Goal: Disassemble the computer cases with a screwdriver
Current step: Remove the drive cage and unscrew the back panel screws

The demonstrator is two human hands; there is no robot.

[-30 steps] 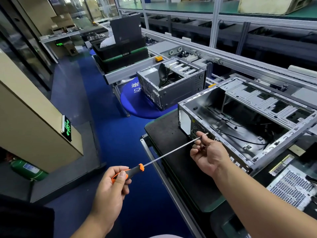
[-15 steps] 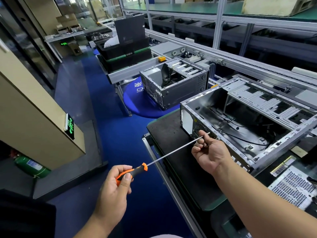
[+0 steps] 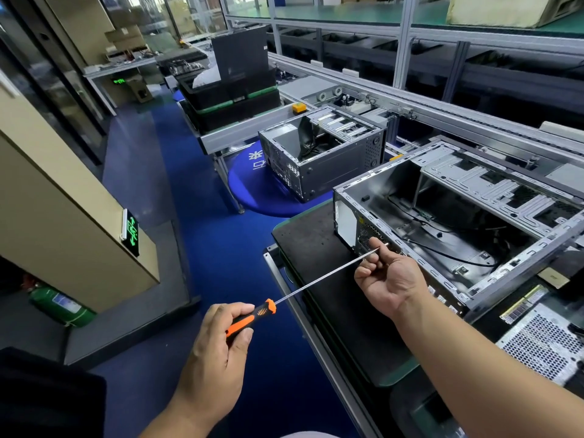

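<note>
An open grey computer case (image 3: 493, 216) lies on a black mat (image 3: 319, 245) on the bench at the right. A long screwdriver (image 3: 316, 282) with an orange and black handle points at the case's rear panel. My left hand (image 3: 218, 352) grips the handle, low in the middle of the view. My right hand (image 3: 388, 276) pinches the steel shaft close to its tip, right beside the rear panel. A second open case (image 3: 328, 156) stands on a blue round stool (image 3: 252, 191) farther back.
A perforated metal panel (image 3: 546, 346) and a memory stick (image 3: 521, 305) lie at the right by the case. Stacked black trays (image 3: 234, 99) sit on a conveyor behind. A beige cabinet (image 3: 57, 216) and a green extinguisher (image 3: 60, 306) stand at the left across the blue floor aisle.
Both hands keep their hold on the screwdriver, its tip staying at the case's rear panel. The view has drifted slightly; nothing else has moved.
</note>
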